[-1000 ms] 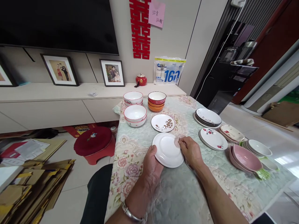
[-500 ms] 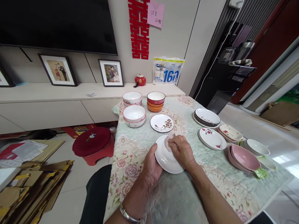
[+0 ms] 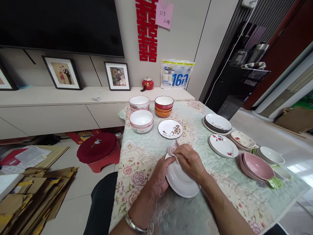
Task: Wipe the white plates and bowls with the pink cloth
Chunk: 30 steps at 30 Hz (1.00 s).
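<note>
A white plate (image 3: 183,182) is tilted over the near part of the table, my left hand (image 3: 160,174) closed on its left edge. Pressed to the plate's far rim is a thin pale pink cloth (image 3: 172,150), pinched in my right hand (image 3: 189,160). Both hands meet at that rim, the left thumb touching the cloth. Just beyond them a white plate with brown flowers (image 3: 170,129) lies flat on the floral tablecloth (image 3: 137,163). My fingers under the plate are hidden.
Stacked bowls with red rims (image 3: 141,120) and red and orange bowls (image 3: 163,106) stand at the back. On the right are flowered plates (image 3: 223,146), dark-rimmed plates (image 3: 218,122) and pink bowls (image 3: 258,166). A red stool (image 3: 97,148) and flattened cardboard (image 3: 36,195) are left of the table.
The plate has moved slightly nearer and to the right. My left thumb has come up to the cloth, and the right hand has shifted with it along the far rim.
</note>
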### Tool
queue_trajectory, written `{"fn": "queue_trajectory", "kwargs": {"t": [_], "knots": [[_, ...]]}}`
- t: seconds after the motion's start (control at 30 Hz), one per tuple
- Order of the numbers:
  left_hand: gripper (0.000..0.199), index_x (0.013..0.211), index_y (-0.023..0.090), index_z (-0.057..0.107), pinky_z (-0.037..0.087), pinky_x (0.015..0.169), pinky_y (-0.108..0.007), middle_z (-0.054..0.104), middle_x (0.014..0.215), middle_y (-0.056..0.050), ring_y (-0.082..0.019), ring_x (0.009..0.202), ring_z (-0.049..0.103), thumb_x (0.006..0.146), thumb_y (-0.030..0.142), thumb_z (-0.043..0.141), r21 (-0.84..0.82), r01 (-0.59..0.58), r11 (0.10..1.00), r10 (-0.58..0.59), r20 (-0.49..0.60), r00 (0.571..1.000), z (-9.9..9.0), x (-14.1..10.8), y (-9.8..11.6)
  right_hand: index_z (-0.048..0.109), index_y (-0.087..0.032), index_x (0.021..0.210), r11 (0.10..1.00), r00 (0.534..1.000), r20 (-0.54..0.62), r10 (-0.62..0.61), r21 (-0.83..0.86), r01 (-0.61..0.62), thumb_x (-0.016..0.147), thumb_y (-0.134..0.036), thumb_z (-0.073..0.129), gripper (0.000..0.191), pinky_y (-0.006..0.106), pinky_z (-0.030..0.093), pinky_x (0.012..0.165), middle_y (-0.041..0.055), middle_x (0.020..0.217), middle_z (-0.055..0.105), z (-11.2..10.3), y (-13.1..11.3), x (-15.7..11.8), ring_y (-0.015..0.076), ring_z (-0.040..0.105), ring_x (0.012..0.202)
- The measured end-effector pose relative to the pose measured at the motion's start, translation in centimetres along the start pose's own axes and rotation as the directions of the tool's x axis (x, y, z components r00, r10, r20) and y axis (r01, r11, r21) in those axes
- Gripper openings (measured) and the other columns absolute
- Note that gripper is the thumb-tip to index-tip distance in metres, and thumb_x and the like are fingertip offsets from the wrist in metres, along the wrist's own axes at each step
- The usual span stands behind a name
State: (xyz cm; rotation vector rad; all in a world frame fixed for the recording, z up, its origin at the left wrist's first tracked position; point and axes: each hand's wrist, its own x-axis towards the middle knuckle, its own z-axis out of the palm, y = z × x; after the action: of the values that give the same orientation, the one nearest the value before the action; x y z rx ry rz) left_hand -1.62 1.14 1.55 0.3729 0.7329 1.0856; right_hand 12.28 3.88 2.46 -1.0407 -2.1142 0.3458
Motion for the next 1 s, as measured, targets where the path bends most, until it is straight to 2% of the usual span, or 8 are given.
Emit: {"fn": "queue_trajectory", "kwargs": {"t": [0.1,0.23,0.4,0.53,0.63,0.77,0.87,1.0], "knots": [[0.031,0.098,0.012,0.066,0.047,0.075,-0.032,0.073,0.081,-0.008,-0.022,0.077,0.067,0.067,0.016,0.071,-0.037,0.014,0.999,-0.012,0.051,0.999,-0.2,0.2,-0.2,0.065,-0.022,0.095,0.998,0.998,0.062,-0.027,0.054,0.024,0.094,-0.019,0.045,0.02,0.033,0.043,0.084,0.0052,0.094,0.065,0.0,-0.3,0.6,0.0186,0.055,0.092],[0.036,0.103,0.011,0.066,0.046,0.072,-0.032,0.073,0.084,-0.01,-0.022,0.074,0.066,0.067,0.018,0.072,-0.037,0.017,0.999,-0.014,0.066,0.998,-0.6,0.4,-0.6,0.066,-0.021,0.085,0.98,0.98,0.045,0.192,-0.065,-0.189,0.091,-0.022,0.05,0.017,0.033,0.041,0.082,0.0046,0.088,0.064,-0.3,0.4,0.9,0.0194,0.055,0.089],[0.042,0.104,0.009,0.067,0.047,0.074,-0.034,0.073,0.085,-0.011,-0.023,0.074,0.065,0.063,0.017,0.072,-0.054,0.015,0.998,-0.011,0.065,0.998,-0.6,0.2,-0.6,0.063,-0.02,0.078,0.852,0.872,-0.079,0.484,-0.187,-0.49,0.088,-0.026,0.049,0.018,0.03,0.039,0.072,0.0041,0.081,0.063,-1.7,2.9,-0.2,0.0183,0.056,0.078],[0.045,0.102,0.009,0.067,0.047,0.073,-0.033,0.073,0.081,-0.01,-0.021,0.073,0.063,0.058,0.012,0.073,-0.036,-0.018,0.999,0.017,-0.016,1.0,-0.3,0.0,-0.3,0.061,-0.02,0.074,0.78,0.814,-0.141,0.563,-0.236,-0.58,0.09,-0.033,0.047,0.025,0.029,0.037,0.065,0.0039,0.074,0.061,-2.3,4.2,-1.2,0.018,0.054,0.069],[0.048,0.102,0.011,0.066,0.046,0.071,-0.031,0.072,0.081,-0.008,-0.02,0.072,0.062,0.055,0.007,0.069,-0.009,-0.017,1.0,0.017,0.002,1.0,-0.2,0.0,-0.2,0.063,-0.019,0.077,0.844,0.876,-0.176,0.448,-0.241,-0.48,0.088,-0.027,0.049,0.019,0.03,0.039,0.07,0.0058,0.08,0.062,-1.6,3.6,-1.1,0.0196,0.056,0.077],[0.039,0.096,0.013,0.067,0.045,0.069,-0.03,0.071,0.078,-0.006,-0.019,0.07,0.062,0.058,0.006,0.066,-0.021,-0.019,1.0,0.021,0.085,0.996,-0.2,0.0,-0.4,0.065,-0.019,0.085,0.973,0.986,-0.06,0.153,-0.168,-0.161,0.091,-0.022,0.049,0.017,0.032,0.042,0.079,0.0063,0.086,0.064,-0.2,0.9,-0.1,0.0201,0.055,0.087],[0.033,0.084,0.013,0.066,0.044,0.068,-0.029,0.069,0.074,-0.004,-0.016,0.066,0.061,0.053,0.002,0.066,-0.039,-0.009,0.999,0.013,0.094,0.996,-0.1,0.1,-0.5,0.066,-0.021,0.09,0.993,0.995,0.103,-0.013,-0.111,0.025,0.095,-0.022,0.046,0.021,0.032,0.042,0.082,0.0053,0.09,0.064,0.4,-1.0,0.6,0.0194,0.054,0.089],[0.036,0.086,0.012,0.066,0.045,0.072,-0.031,0.071,0.078,-0.005,-0.019,0.069,0.063,0.052,0.001,0.067,-0.068,0.022,0.997,-0.017,0.081,0.997,-0.2,0.2,-0.7,0.066,-0.021,0.089,0.993,0.987,0.161,0.007,-0.116,0.012,0.095,-0.02,0.046,0.021,0.032,0.041,0.083,0.0045,0.089,0.064,0.6,-1.4,1.2,0.0187,0.054,0.089]]}}
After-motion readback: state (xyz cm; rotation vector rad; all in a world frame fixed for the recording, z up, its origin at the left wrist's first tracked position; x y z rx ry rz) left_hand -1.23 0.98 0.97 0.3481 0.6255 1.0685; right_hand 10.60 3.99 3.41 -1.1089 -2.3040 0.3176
